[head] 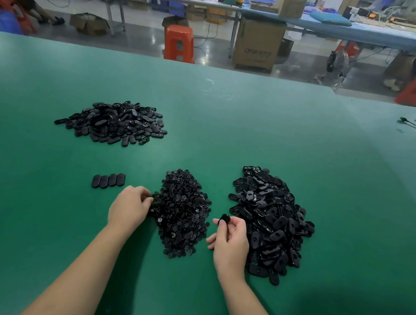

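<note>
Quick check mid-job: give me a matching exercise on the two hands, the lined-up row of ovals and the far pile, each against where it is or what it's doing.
1. left hand
2. right hand
3. row of four ovals
4. far pile

a. pinches a single black piece
b. far left on the green mat, away from both hands
c. fingers at the edge of the middle pile
d. lies just left of the left hand

Pairs: 1-c, 2-a, 3-d, 4-b.
</note>
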The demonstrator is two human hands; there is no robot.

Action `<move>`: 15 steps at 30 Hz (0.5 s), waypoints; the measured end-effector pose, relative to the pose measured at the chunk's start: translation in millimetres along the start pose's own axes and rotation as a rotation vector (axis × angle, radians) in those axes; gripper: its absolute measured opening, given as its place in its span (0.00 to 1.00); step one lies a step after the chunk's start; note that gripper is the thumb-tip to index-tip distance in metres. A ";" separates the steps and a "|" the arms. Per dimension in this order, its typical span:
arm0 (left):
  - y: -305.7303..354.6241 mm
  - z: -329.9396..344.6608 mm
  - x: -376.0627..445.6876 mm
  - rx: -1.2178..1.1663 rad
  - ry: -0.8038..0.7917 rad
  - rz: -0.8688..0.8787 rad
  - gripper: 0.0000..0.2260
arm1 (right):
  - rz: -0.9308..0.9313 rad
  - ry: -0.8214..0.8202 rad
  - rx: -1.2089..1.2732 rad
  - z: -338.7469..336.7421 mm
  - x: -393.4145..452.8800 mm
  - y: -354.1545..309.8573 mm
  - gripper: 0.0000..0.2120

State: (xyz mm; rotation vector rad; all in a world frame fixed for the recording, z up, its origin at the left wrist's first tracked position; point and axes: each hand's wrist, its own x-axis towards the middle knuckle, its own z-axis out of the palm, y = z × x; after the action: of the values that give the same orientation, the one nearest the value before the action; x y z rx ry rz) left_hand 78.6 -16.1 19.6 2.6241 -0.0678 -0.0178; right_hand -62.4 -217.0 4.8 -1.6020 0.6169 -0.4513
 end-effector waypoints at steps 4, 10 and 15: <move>-3.9 0.9 2.9 -0.008 -0.015 -0.001 0.07 | 0.008 -0.013 0.017 0.3 -2.6 -4.0 0.10; 1.8 -0.1 1.3 0.028 -0.019 -0.015 0.04 | 0.030 -0.028 0.001 -0.3 -3.6 -5.1 0.12; 1.4 -0.9 3.2 0.036 -0.032 -0.020 0.04 | 0.034 -0.001 0.037 -0.4 -4.1 -9.6 0.09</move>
State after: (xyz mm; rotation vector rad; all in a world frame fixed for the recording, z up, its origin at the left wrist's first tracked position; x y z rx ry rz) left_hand 81.7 -17.1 21.1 2.6603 -0.0534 -0.0659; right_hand -64.6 -214.1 14.7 -1.5544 0.6304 -0.4349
